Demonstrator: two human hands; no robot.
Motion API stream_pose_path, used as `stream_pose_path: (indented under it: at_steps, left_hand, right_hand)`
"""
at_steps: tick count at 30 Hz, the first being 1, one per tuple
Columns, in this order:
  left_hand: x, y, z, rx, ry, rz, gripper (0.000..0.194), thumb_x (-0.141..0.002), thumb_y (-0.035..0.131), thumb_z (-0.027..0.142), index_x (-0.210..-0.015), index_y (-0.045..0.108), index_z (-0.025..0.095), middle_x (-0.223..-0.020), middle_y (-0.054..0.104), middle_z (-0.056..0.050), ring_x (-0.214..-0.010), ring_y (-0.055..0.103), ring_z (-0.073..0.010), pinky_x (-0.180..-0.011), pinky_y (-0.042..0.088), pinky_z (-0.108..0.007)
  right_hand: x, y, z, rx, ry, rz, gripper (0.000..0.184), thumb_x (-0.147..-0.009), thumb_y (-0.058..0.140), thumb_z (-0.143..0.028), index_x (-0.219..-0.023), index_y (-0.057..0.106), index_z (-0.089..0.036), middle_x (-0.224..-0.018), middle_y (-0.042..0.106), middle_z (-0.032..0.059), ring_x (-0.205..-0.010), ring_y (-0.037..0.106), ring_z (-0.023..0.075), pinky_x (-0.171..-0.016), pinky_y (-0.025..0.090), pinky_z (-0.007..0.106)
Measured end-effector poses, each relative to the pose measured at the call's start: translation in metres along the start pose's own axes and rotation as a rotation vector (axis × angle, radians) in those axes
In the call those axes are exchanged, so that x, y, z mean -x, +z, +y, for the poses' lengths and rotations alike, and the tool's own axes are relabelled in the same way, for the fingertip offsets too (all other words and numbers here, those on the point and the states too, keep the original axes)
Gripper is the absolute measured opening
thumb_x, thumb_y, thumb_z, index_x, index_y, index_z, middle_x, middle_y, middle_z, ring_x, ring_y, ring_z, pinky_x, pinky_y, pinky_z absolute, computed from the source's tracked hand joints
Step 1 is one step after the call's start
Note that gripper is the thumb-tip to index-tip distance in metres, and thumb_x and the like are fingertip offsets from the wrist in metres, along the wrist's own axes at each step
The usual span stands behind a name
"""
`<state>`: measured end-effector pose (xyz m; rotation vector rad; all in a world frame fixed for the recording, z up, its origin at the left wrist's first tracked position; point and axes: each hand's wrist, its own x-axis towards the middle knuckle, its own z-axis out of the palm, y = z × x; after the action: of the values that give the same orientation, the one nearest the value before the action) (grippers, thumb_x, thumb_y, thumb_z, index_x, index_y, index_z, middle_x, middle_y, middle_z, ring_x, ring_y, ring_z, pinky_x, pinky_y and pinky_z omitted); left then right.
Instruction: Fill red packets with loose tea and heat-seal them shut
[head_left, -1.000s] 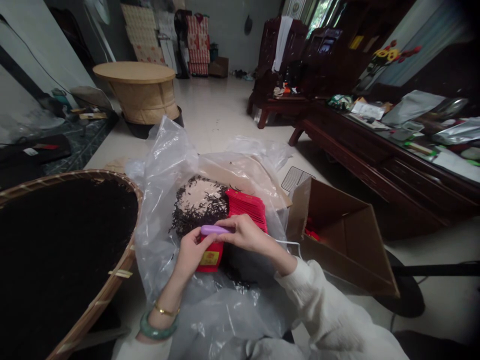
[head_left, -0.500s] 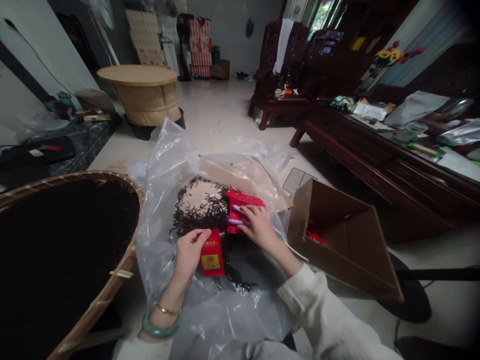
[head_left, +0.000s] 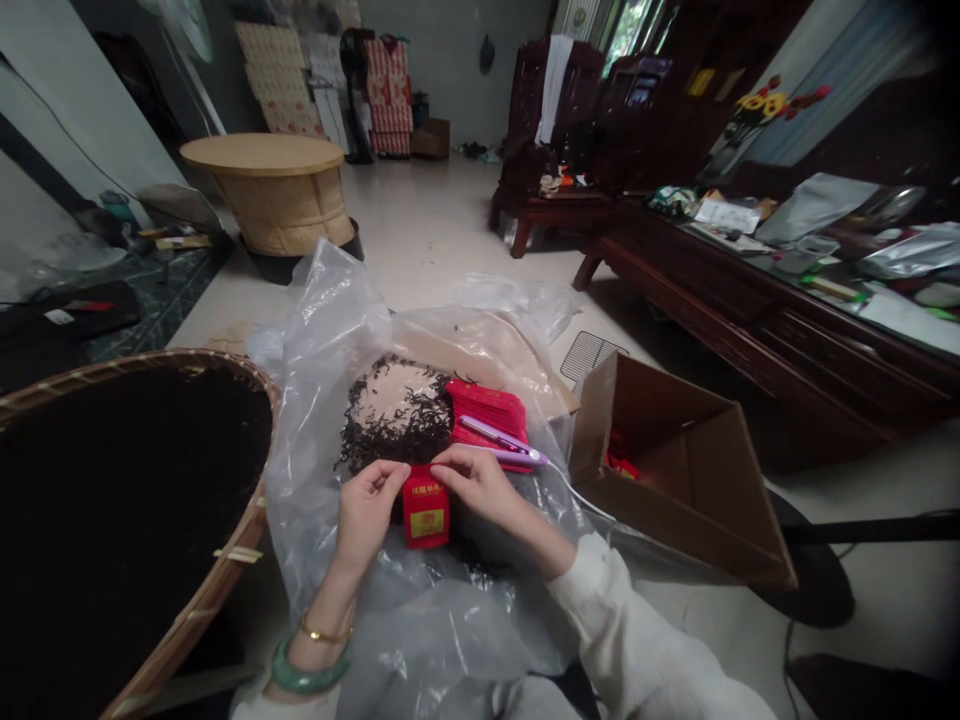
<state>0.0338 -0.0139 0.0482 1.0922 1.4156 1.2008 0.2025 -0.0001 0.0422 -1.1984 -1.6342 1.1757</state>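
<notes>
A small red packet [head_left: 427, 520] with gold lettering and a gold square hangs upright between my hands. My left hand [head_left: 367, 510] pinches its top left corner, and my right hand [head_left: 484, 490] pinches the top right corner. Just beyond the right hand, a purple hair straightener [head_left: 517, 447] with a white cord lies on a stack of red packets [head_left: 487, 405]. Dark twisted tea leaves [head_left: 397, 425] are heaped left of the stack, on a clear plastic sheet [head_left: 322, 400]. More leaves lie partly hidden below the packet.
On the left stands a large woven basket [head_left: 247, 510] filled with dark leaves. A cardboard box [head_left: 675, 510] with red packets inside stands at the right. Farther off are a round wicker table [head_left: 262, 155] and a dark wooden table [head_left: 750, 300] with clutter.
My right hand has left the purple hair straightener and moved left to the packet's top edge. The straightener now rests on the stack. My left hand still holds the packet.
</notes>
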Motion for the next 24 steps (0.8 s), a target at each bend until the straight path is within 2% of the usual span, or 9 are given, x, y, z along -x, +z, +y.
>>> stream_pose_path:
  at_steps: [5,9,11,14,16,17,19,21,24]
  left_hand:
    - [0.003,0.004,-0.001,-0.076,0.082,0.021,0.028,-0.067,0.069,0.048,-0.066,0.067,0.020,-0.061,0.069,-0.001,-0.058,0.062,-0.0165,-0.055,0.050,-0.024]
    - [0.000,0.002,-0.006,-0.087,0.042,0.024,0.032,-0.068,0.069,0.050,-0.069,0.070,0.018,-0.067,0.072,-0.003,-0.063,0.065,-0.0184,-0.061,0.053,-0.027]
    - [-0.003,0.000,-0.008,-0.002,0.008,0.023,0.038,-0.069,0.068,0.054,-0.073,0.071,0.016,-0.075,0.075,-0.006,-0.071,0.069,-0.0206,-0.070,0.056,-0.030]
    - [-0.006,-0.002,-0.011,0.162,-0.022,0.063,0.048,-0.070,0.067,0.061,-0.082,0.070,0.014,-0.086,0.077,-0.011,-0.081,0.073,-0.0239,-0.079,0.057,-0.037]
    - [-0.008,-0.002,-0.014,0.208,-0.039,0.084,0.051,-0.068,0.069,0.062,-0.086,0.069,0.014,-0.088,0.077,-0.012,-0.081,0.073,-0.0245,-0.080,0.058,-0.039]
    - [-0.008,-0.002,-0.015,0.213,-0.046,0.086,0.052,-0.068,0.070,0.061,-0.088,0.068,0.013,-0.089,0.077,-0.013,-0.081,0.074,-0.0244,-0.080,0.058,-0.039]
    - [-0.009,-0.001,-0.018,0.205,-0.051,0.084,0.052,-0.068,0.071,0.059,-0.092,0.067,0.013,-0.090,0.077,-0.013,-0.081,0.073,-0.0242,-0.079,0.058,-0.039]
    - [-0.010,-0.001,-0.021,0.176,-0.038,0.090,0.050,-0.069,0.071,0.056,-0.095,0.067,0.014,-0.092,0.076,-0.013,-0.082,0.073,-0.0242,-0.078,0.058,-0.039]
    - [-0.015,-0.005,-0.025,0.082,0.029,0.124,0.043,-0.069,0.069,0.051,-0.092,0.068,0.015,-0.094,0.076,-0.013,-0.089,0.072,-0.0251,-0.080,0.058,-0.039]
  right_hand:
    - [0.004,0.007,0.000,-0.050,0.021,0.034,0.030,-0.080,0.068,-0.044,-0.066,0.068,-0.017,-0.065,0.063,0.0018,-0.060,0.054,0.0130,-0.054,0.042,0.023]
    - [0.006,0.014,0.006,-0.193,0.097,0.032,0.040,-0.076,0.067,-0.055,-0.066,0.068,-0.017,-0.056,0.058,-0.0006,-0.046,0.049,0.0106,-0.044,0.038,0.022]
    - [0.008,0.007,0.011,-0.317,0.158,0.074,0.043,-0.075,0.068,-0.058,-0.066,0.067,-0.016,-0.052,0.057,-0.0013,-0.043,0.049,0.0114,-0.043,0.040,0.023]
    - [0.018,-0.031,0.020,-0.576,0.115,0.388,0.033,-0.076,0.071,-0.050,-0.068,0.067,-0.019,-0.053,0.060,-0.0017,-0.048,0.055,0.0134,-0.050,0.047,0.025]
    - [0.031,-0.068,0.026,-0.825,-0.047,0.683,0.021,-0.080,0.070,-0.043,-0.077,0.067,-0.023,-0.060,0.063,-0.0036,-0.054,0.058,0.0129,-0.053,0.051,0.024]
    - [0.038,-0.086,0.029,-0.954,-0.152,0.769,0.015,-0.084,0.067,-0.039,-0.079,0.067,-0.025,-0.061,0.063,-0.0045,-0.053,0.058,0.0117,-0.052,0.051,0.022]
    - [0.052,-0.115,0.035,-1.168,-0.352,0.805,0.015,-0.091,0.057,-0.032,-0.081,0.067,-0.027,-0.063,0.063,-0.0035,-0.052,0.058,0.0103,-0.047,0.049,0.019]
    - [0.059,-0.127,0.041,-1.088,-0.363,0.847,0.025,-0.097,0.047,-0.034,-0.086,0.068,-0.028,-0.066,0.063,-0.0017,-0.055,0.059,0.0098,-0.047,0.047,0.019]
    - [0.050,-0.110,0.047,-0.455,-0.174,0.776,0.046,-0.096,0.035,-0.056,-0.096,0.069,-0.026,-0.073,0.066,0.0041,-0.066,0.065,0.0176,-0.056,0.052,0.029]
